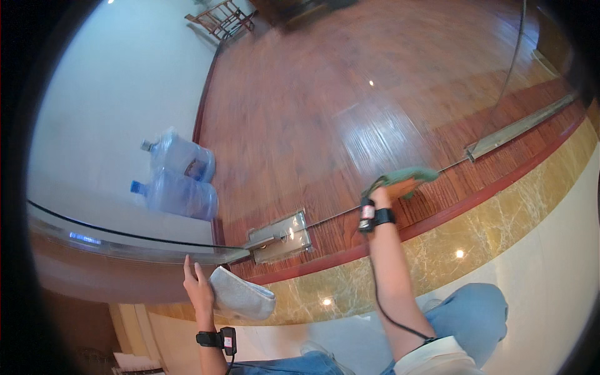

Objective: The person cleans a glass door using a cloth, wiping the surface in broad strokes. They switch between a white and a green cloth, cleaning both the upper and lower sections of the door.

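Observation:
My right hand (381,194) is closed on a green and orange cloth (408,180), held at the lower edge of a glass panel above the wood floor. A strapped black device with a cable sits on that wrist. Lower left, my left hand (200,287) is raised beside the edge of a glass door (140,239), with two fingers extended. A folded light grey cloth (243,294) lies against its palm side; the thumb's hold on it is hidden. Between my hands, a metal floor hinge plate (281,238) is set at the door's corner.
Two large blue plastic water bottles (183,194) lie by the white wall at left. A wooden rack (222,19) stands at the far wall. A red threshold strip (318,265) and a marble border (365,276) curve before my knees. At right, a metal rail (520,129) holds the glass.

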A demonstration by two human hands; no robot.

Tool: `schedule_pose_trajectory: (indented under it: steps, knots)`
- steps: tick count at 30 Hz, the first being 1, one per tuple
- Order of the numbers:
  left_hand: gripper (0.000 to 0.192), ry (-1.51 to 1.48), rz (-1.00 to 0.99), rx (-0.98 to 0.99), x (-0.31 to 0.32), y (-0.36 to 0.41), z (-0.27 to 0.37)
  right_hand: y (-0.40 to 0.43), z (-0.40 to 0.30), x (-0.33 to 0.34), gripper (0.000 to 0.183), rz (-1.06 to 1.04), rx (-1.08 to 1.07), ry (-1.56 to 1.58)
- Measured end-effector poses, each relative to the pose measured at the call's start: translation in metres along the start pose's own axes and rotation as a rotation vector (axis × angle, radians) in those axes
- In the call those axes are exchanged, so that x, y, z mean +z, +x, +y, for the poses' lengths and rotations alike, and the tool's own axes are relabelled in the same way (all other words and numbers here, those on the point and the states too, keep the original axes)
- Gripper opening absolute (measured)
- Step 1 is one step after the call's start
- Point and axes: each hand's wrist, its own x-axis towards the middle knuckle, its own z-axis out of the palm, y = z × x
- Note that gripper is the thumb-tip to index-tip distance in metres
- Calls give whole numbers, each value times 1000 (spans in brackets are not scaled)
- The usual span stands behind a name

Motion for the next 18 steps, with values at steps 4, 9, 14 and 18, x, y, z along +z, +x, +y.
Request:
schedule_pose_trajectory:
  steps: [4, 9, 14, 18]
  knots:
    - [42, 58, -39, -2, -6, -12, -7, -152, -4, -5, 62, -159, 270, -96]
    - [37, 106, -175, -168, -16, -15, -8, -281, -52, -10, 63, -393, 593, -222]
    - [35, 58, -127, -40, 6, -9, -5, -182, -80, -7, 65, -262, 505, -31]
    - [33, 9, -125, 51, 26, -4, 8, -49, -141, -18, 71, -42, 55, 234]
